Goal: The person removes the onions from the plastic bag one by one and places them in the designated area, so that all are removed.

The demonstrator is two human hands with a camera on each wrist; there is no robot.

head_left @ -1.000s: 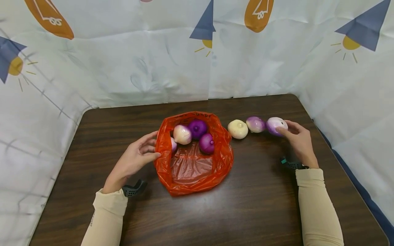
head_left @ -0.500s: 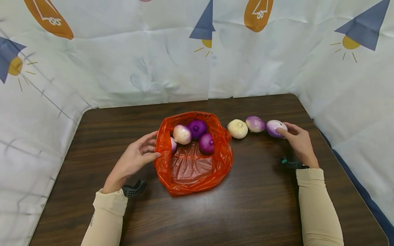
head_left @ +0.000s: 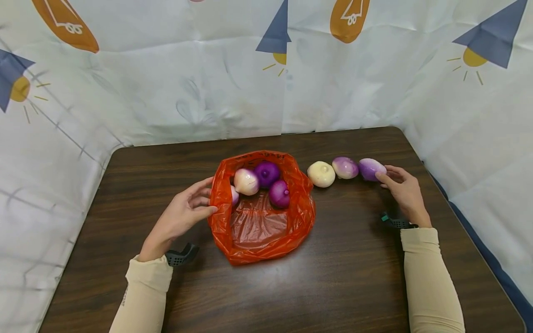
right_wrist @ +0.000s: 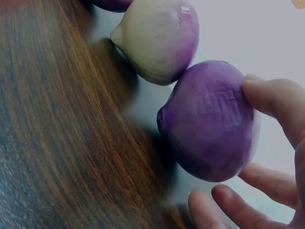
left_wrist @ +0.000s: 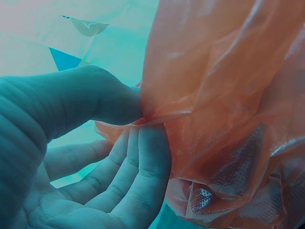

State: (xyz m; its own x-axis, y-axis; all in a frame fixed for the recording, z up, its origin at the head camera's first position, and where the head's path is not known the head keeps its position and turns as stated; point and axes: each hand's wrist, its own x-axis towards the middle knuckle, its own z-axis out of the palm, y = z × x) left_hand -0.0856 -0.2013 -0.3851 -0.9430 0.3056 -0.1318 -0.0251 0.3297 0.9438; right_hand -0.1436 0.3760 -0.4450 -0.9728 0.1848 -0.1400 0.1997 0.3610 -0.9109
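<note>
A red plastic bag (head_left: 272,252) stands with its mouth spread on the table. Inside it lie several onions, among them a pale one (head_left: 246,182) and two deep purple ones. My left hand (head_left: 181,215) pinches the bag's left rim between thumb and fingertips, as the left wrist view shows close up. To the bag's right, three onions form a row: a cream one (head_left: 321,174), a purple-and-white one (head_left: 345,168) and a purple one (right_wrist: 214,121). My right hand (head_left: 402,188) holds that last onion at its right side, thumb against it and a finger behind; the remaining fingers are off it.
The dark wood table (head_left: 333,286) extends under everything, its back edge along a white printed cloth (head_left: 200,92). Black wrist-worn devices sit at both wrists, the left one (head_left: 182,254) close to the bag.
The purple onion under my right hand has turned, its pale face giving way to a purple side, and the right fingers have shifted slightly. My left hand and the bag are unmoved.
</note>
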